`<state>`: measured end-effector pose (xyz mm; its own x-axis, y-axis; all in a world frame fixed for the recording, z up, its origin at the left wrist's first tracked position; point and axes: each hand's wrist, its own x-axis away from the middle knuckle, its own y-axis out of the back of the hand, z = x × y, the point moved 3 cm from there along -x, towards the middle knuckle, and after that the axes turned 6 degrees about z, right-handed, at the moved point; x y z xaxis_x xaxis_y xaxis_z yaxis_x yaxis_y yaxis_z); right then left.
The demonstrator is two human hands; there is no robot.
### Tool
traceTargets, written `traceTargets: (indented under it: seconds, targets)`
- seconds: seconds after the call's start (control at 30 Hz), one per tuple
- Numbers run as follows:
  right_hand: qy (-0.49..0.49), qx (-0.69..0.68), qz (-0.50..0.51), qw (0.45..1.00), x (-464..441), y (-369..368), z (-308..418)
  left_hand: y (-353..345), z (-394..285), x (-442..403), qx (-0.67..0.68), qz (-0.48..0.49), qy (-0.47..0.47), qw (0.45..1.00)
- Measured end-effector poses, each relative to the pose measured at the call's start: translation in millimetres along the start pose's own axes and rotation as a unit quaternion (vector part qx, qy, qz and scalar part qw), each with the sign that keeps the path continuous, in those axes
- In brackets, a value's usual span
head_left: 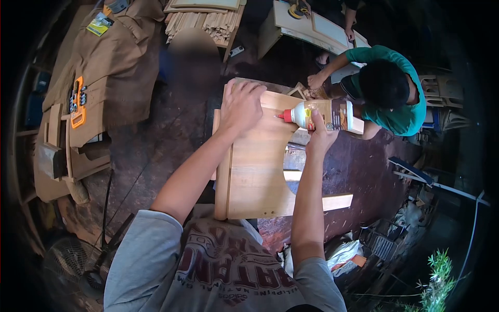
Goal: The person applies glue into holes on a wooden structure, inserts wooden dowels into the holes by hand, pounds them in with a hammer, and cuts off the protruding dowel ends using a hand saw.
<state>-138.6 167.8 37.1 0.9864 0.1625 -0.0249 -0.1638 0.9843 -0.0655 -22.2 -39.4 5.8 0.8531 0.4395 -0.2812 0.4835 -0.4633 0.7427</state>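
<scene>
My right hand (321, 130) is wrapped round a white glue bottle (327, 115) with a brown label. The bottle lies nearly level, its red nozzle pointing left over the upper part of a pale wooden panel (257, 169). The panel has a curved cut-out on its right side and a thicker rail along its left edge. My left hand (243, 104) rests on the top left corner of the panel, its fingers bent over the edge. What lies under those fingers is hidden. Two small dark holes show near the panel's lower edge.
A person in a green shirt (410, 93) crouches at the upper right, close to the bottle. Brown cloth (125, 67) covers a bench at the left, with an orange tool holder (79, 102). Stacked wood strips (208, 23) stand behind. A fan (73, 262) is at the lower left.
</scene>
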Motion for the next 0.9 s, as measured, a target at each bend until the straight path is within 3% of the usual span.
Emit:
traceTargets:
  seconds: [0.1, 0.4, 0.5, 0.53, 0.6, 0.67, 0.77, 0.9]
  targets:
    - [0.09, 0.019, 0.009, 0.996, -2, -11, 11, 1, -2, -2, 0.001, -0.023, -0.007, 1.0]
    - [0.114, 0.077, -0.001, 0.99, 2, -5, 23, 3, -5, 4, -0.029, 0.004, -0.007, 1.0]
    - [0.155, 0.182, 0.022, 0.971, 2, 4, 27, 1, -6, 8, -0.031, 0.007, -0.016, 0.999]
    - [0.152, 0.178, 0.016, 0.972, 8, 16, 29, 1, -6, 11, -0.029, 0.005, -0.014, 0.999]
    - [0.16, 0.031, 0.028, 0.986, 22, 46, 37, 4, -4, 5, -0.031, 0.001, -0.018, 0.999]
    - [0.016, -0.066, 0.028, 0.997, 72, 92, 63, -1, -6, 7, -0.033, 0.002, -0.013, 0.999]
    - [-0.065, 0.024, 0.015, 0.997, 163, 166, 64, -5, -10, 9, -0.043, -0.017, -0.035, 0.998]
    - [-0.074, -0.067, -0.056, 0.993, 268, 208, 34, -13, -6, 11, -0.047, -0.007, -0.016, 0.999]
